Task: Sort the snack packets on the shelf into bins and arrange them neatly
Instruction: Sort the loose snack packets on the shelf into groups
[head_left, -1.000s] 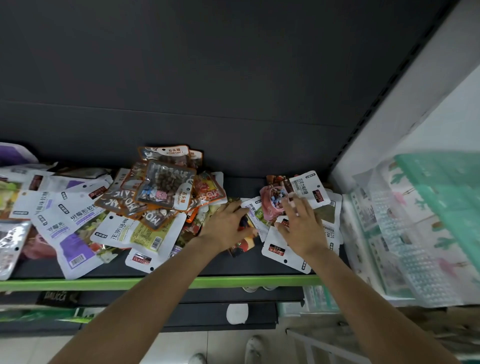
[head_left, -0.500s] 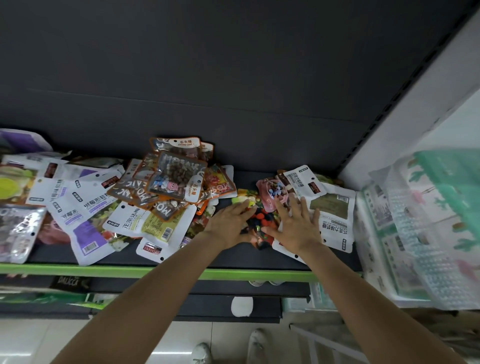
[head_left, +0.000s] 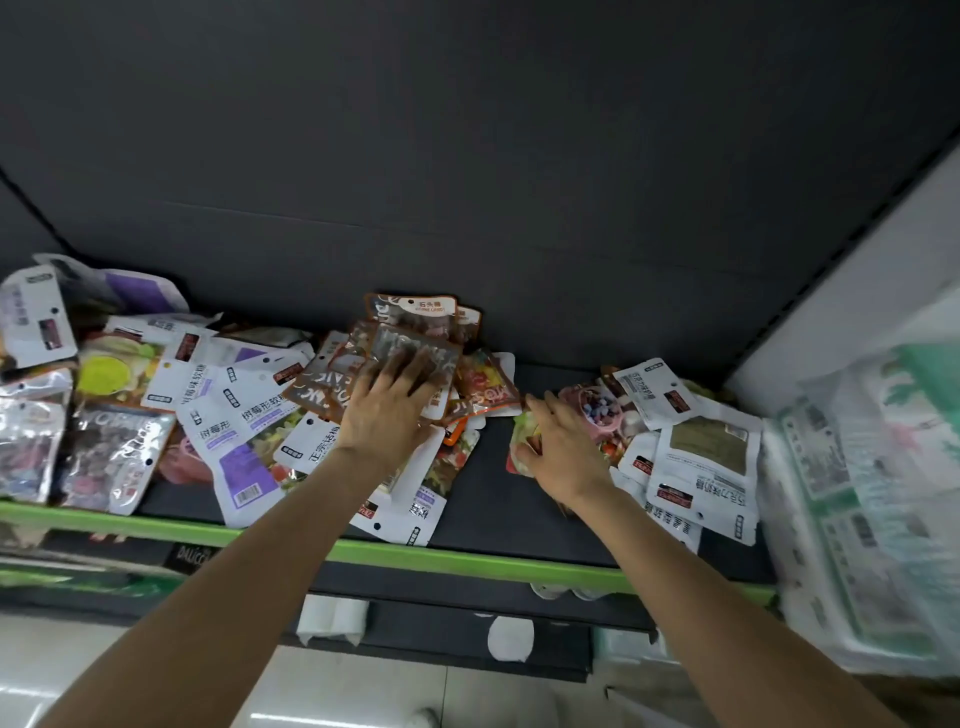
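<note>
- Pressing down flat, the left hand (head_left: 387, 410) lies with its fingers (head_left: 415, 366) spread and straight on the brown packets (head_left: 358, 374) heaped at the middle of the shelf (head_left: 467, 558).
- Over on the right, the right hand (head_left: 563, 452) rests on a green-and-red packet (head_left: 522, 441), fingers loosely extended; whether the thumb pinches its edge, I cannot tell.
- Key relation: the brown heap sits directly under the left fingers and runs away toward the shelf's back, so the left hand is clearly the nearer one for gathering it.
- A pink candy packet (head_left: 597, 410) lies just beyond the right hand, white packets (head_left: 706, 467) alongside.
- Change from half a second ago: both hands were close together at the colourful packet; now the left has swung out leftward onto the brown pile, opening a bare dark gap between the hands.
- No bin clearly identifiable; a blurred wrapped stack (head_left: 872, 499) stands at far right.
</note>
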